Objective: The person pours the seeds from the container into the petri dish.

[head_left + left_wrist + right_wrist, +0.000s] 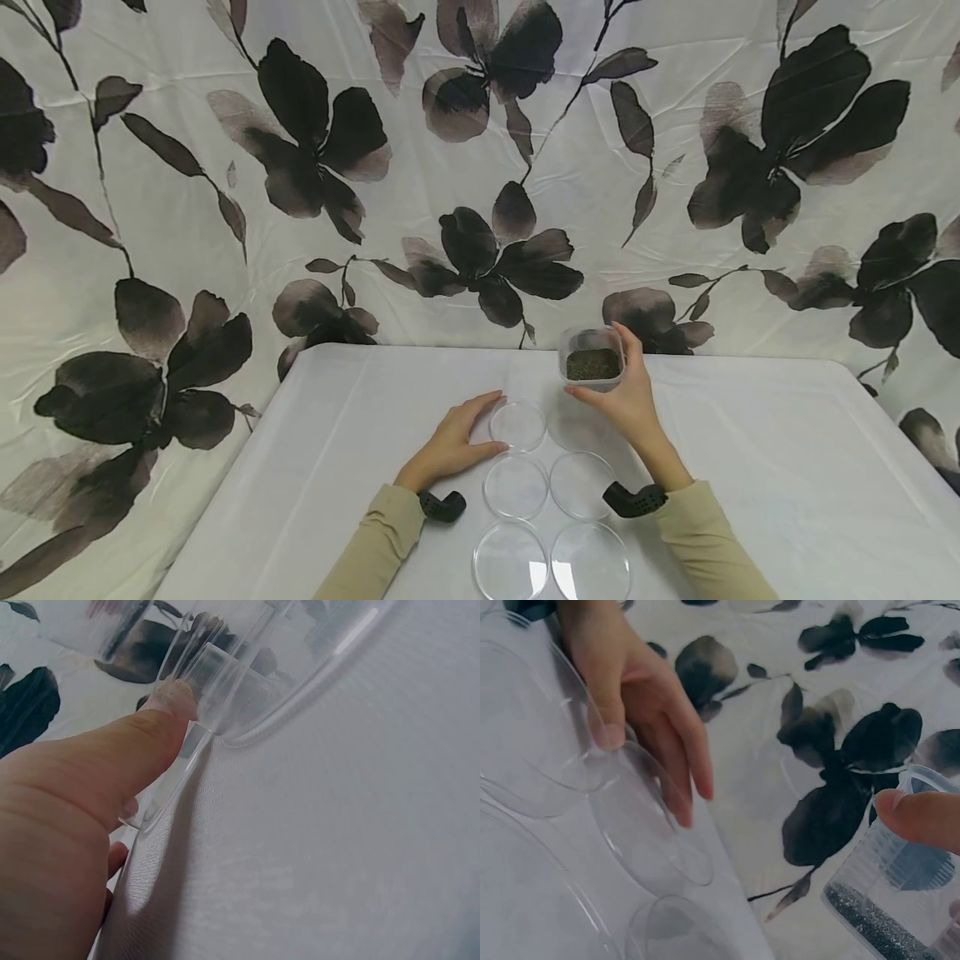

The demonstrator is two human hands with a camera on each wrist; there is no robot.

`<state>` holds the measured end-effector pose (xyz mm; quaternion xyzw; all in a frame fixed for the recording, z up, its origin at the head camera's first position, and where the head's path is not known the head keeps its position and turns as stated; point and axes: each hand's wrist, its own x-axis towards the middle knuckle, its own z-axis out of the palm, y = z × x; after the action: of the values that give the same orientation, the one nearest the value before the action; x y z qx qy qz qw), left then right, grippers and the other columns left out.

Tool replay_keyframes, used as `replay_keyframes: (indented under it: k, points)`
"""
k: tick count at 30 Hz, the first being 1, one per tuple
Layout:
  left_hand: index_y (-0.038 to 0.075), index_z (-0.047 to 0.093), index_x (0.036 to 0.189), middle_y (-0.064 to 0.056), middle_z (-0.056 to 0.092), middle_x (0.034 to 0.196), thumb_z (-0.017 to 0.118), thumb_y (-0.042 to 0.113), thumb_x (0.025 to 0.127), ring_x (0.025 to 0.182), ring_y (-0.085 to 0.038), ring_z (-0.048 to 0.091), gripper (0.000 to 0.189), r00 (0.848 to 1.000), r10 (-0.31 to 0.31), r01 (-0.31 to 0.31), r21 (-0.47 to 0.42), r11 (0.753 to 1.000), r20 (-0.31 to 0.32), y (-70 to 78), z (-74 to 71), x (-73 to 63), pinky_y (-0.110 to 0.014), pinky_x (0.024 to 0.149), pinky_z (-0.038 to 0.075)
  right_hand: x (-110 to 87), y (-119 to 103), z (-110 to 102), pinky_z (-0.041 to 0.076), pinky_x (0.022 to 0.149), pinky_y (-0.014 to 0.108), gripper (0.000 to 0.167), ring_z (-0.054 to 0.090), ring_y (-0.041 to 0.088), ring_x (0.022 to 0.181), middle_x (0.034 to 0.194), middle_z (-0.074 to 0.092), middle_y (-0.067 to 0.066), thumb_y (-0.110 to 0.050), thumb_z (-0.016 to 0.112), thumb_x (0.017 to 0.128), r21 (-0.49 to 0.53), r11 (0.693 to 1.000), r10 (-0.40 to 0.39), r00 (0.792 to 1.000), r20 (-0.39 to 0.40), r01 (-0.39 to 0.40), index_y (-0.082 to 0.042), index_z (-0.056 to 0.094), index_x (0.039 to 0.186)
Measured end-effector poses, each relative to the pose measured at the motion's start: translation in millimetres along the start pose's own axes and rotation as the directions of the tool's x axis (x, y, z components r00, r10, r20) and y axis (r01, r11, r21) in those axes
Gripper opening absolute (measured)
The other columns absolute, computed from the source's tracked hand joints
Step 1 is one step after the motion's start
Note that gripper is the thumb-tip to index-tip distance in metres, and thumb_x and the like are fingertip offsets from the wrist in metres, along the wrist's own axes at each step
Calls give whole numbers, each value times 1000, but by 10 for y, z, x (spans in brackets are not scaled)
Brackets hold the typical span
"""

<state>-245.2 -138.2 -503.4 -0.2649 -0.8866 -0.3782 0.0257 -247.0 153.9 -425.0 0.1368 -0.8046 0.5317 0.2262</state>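
Note:
My left hand (pixel 453 439) holds the rim of a clear petri dish (pixel 519 427) at the far left of a group of such dishes, thumb on the near side and fingers on the far side. In the left wrist view the thumb presses the dish's edge (pixel 169 791). My right hand (pixel 632 406) grips a small see-through plastic tub (pixel 568 343) above the table's far edge. Dark, greenish-brown grains (pixel 592 364) lie in the tub, which looks tilted in the right wrist view. Behind it, close to the right hand, is another petri dish (pixel 576 427).
Nearer to me, two rows of clear dishes stand on the white-covered table (pixel 765 467), among them a middle-left dish (pixel 516 486) and a front-right dish (pixel 591 560). A floral cloth (pixel 480 167) hangs behind the table. Black wrist cameras (pixel 633 500) sit on both wrists.

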Motion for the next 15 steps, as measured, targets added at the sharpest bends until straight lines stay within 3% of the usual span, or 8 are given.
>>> replay_keyframes:
  k: [15]
  points:
    - [19, 43, 149, -3, 48, 149, 77, 43, 84, 132, -29, 47, 77, 999, 27, -27, 9, 1000, -20, 2, -22, -12, -52, 107, 37, -65, 4, 151, 28, 112, 57, 112, 37, 34, 138, 146, 44, 19, -6, 96, 57, -104, 979, -168, 984, 55, 173, -2, 33, 150]
